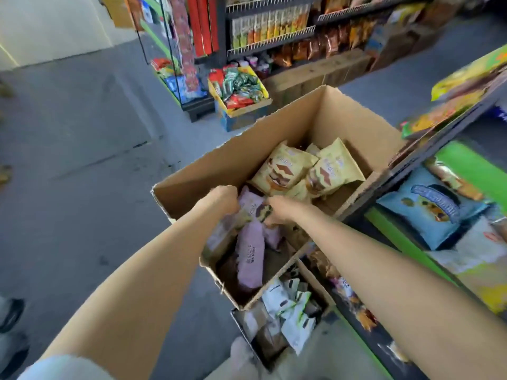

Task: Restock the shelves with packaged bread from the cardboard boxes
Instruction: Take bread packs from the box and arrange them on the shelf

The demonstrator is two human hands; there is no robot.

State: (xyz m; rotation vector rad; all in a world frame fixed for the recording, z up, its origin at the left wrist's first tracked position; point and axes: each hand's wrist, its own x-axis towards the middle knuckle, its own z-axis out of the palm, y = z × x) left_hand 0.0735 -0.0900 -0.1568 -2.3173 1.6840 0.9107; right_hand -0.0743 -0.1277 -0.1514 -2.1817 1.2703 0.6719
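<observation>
Reaching into the big cardboard box [208,171] on the floor, mid-pick. Left hand [223,200] curled over the near-left end of a pink bread pack [251,205]; right hand [279,212] pinching its right end, fingers partly hidden. More pink packs [250,259] stacked below in the near part of the box; yellow packs [285,168] lying at the far end. A smaller box [315,281] of white packs just near of it. Shelf [428,149] close on the right, already carrying a blue pack [430,207]. Picking step, by the look of it, early in the restock. Next: lift the pink pack clear of the box walls, swing right, set onto the shelf.
</observation>
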